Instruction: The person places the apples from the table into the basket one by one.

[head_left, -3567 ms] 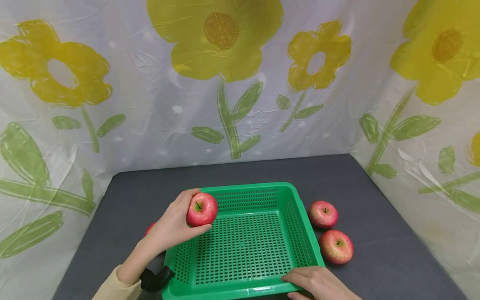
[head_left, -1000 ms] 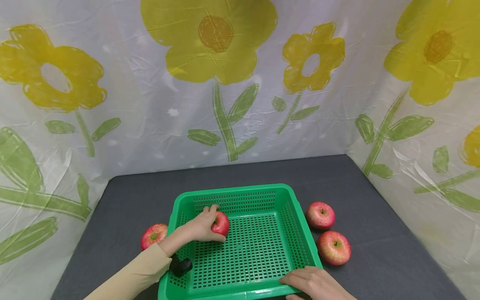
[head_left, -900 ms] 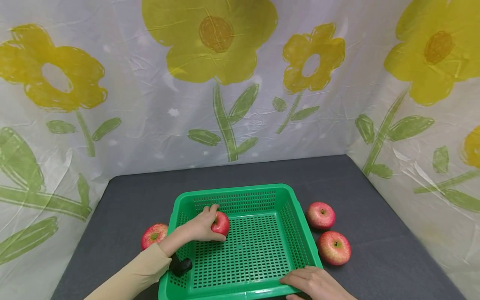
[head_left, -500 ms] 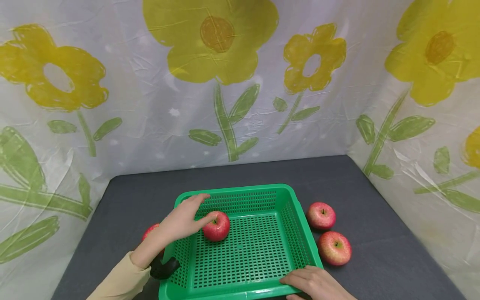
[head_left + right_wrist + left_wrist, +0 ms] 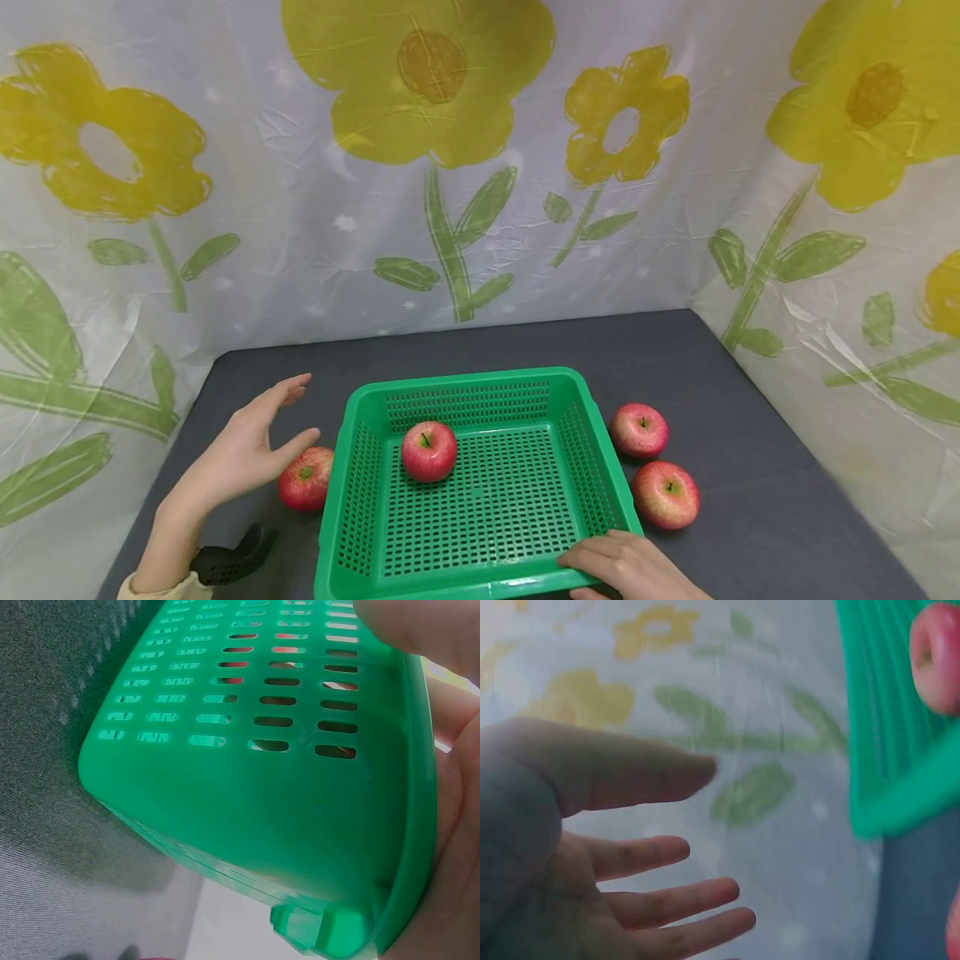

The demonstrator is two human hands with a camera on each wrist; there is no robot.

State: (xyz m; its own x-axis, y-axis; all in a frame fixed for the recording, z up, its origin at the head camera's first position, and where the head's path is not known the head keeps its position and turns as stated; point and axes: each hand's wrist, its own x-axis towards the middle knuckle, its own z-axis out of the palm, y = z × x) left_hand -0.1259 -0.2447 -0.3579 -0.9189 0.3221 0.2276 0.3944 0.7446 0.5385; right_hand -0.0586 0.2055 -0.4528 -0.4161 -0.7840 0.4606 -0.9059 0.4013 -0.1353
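My left hand (image 5: 238, 454) is off to the left of the green plastic basket (image 5: 480, 577), fingers and thumb spread, holding nothing. Just right of its thumb a red apple (image 5: 306, 479) lies on the table against the basket's left side. Inside the basket, towards its left back, sits another red apple (image 5: 429, 452). My right hand (image 5: 626, 565) grips the basket's near rim close to the right corner, fingers over the edge. In the right wrist view the thumb (image 5: 427, 626) lies on the outside of the slotted wall (image 5: 270, 705).
Two more apples stand on the dark table right of the basket, one farther back (image 5: 640, 431) and one nearer (image 5: 667, 496). A black strap-like piece (image 5: 234, 557) is at my left wrist. A flower-printed curtain (image 5: 330, 250) rises behind the table and along both sides.
My left hand set the apple down in the basket, let go of it and drew back left, out over the table. The right hand has stayed at the rim.
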